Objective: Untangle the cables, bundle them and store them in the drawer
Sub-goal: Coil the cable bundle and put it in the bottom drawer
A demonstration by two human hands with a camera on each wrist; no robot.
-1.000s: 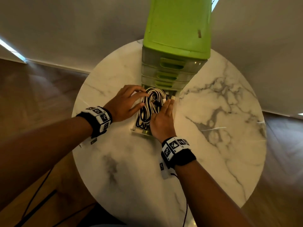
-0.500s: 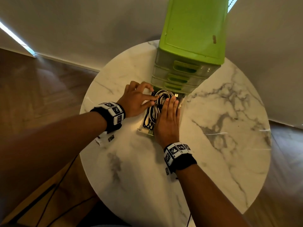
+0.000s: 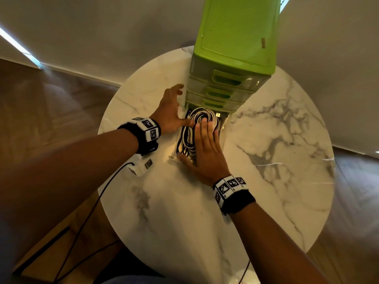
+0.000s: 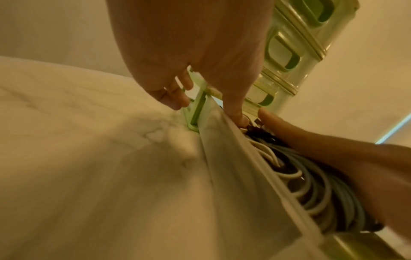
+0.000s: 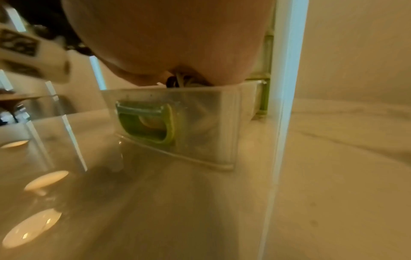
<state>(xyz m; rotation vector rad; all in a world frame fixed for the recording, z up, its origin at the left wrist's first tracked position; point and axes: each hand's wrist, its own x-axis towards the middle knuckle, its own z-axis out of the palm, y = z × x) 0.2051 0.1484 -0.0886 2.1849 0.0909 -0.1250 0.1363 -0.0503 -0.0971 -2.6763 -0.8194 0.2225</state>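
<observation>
Cables (image 3: 196, 128), white and black, are coiled inside the pulled-out bottom drawer (image 3: 175, 154) of a green drawer unit (image 3: 235, 37), which is placed at the far edge of a round marble table (image 3: 276, 160). At the left, the left hand (image 3: 170, 111) is held with its fingers spread and straight beside the unit's lower corner, and its thumb is laid across the drawer's left wall onto the coil. At the centre, the right hand (image 3: 207, 152) is laid flat on the coil with its fingers straight and together, and nothing is gripped by it. In the right wrist view, the drawer's clear front with its green handle (image 5: 146, 123) is seen below the palm. A marker-covered band is worn on each wrist.
</observation>
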